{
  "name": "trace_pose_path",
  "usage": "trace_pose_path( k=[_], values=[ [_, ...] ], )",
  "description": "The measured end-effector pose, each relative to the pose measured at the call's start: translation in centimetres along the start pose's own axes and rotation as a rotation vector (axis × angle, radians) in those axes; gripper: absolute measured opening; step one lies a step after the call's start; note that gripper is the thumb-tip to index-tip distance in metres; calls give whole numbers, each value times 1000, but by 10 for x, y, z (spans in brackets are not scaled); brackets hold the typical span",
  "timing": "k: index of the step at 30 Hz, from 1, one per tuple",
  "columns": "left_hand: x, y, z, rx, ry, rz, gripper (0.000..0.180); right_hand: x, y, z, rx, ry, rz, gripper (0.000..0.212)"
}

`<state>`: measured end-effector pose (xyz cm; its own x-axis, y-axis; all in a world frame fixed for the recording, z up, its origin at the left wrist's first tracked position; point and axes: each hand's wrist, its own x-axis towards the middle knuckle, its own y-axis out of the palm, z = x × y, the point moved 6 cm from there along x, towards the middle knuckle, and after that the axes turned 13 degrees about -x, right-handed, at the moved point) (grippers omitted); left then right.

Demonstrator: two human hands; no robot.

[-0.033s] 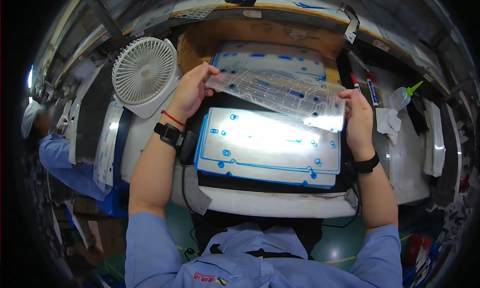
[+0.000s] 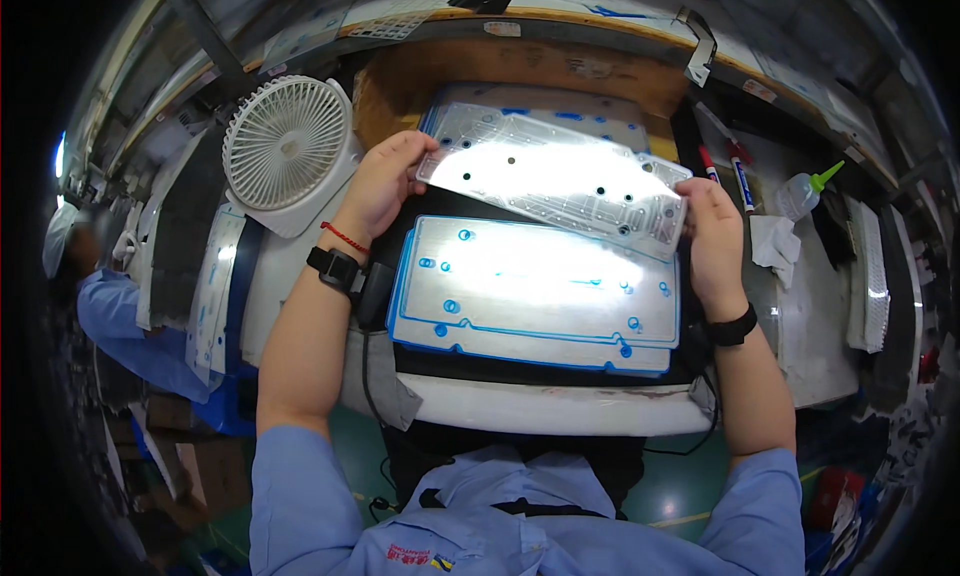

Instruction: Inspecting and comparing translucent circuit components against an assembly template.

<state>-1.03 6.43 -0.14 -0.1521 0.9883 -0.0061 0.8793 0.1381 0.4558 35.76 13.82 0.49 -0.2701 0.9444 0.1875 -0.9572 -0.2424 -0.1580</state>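
Note:
A thin, shiny rectangular plate (image 2: 480, 166) with small holes and fine raised or grooved lines is held up between my hands. My left hand (image 2: 390, 174) pinches its left end between thumb and fingers. At the right end, my right hand (image 2: 715, 221) grips the edge. Strong glare covers the plate's middle and hides detail there. Below it lie stacked silver plates (image 2: 530, 301) with blue edges and blue rings around their holes. Behind the held plate, another blue-marked plate (image 2: 610, 111) lies in front of a brown board, partly covered.
A white fan (image 2: 290, 146) stands at the left. To the right are a red-capped marker (image 2: 709, 164), a blue marker (image 2: 743, 184), a squeeze bottle with green nozzle (image 2: 805, 191) and crumpled white tissue (image 2: 775, 246). A co-worker's blue sleeve (image 2: 115, 301) shows at far left.
The held plate has tilted, so bright glare now spreads over its middle instead of its lower right corner. Both hands keep their hold and have barely moved.

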Motion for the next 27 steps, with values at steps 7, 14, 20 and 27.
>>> trace_pose_path(
  k=[7,14,20,27],
  values=[
    [3,4,11,240,-33,85,24,-2,3,0,20,-21,18,42],
    [0,3,15,341,-74,60,17,1,0,-8,63,-109,6,34],
    [4,1,10,171,24,-65,26,-3,1,2,47,-30,3,34],
    [4,-6,10,149,-29,-85,42,-7,19,5,-319,-79,264,21]
  ],
)
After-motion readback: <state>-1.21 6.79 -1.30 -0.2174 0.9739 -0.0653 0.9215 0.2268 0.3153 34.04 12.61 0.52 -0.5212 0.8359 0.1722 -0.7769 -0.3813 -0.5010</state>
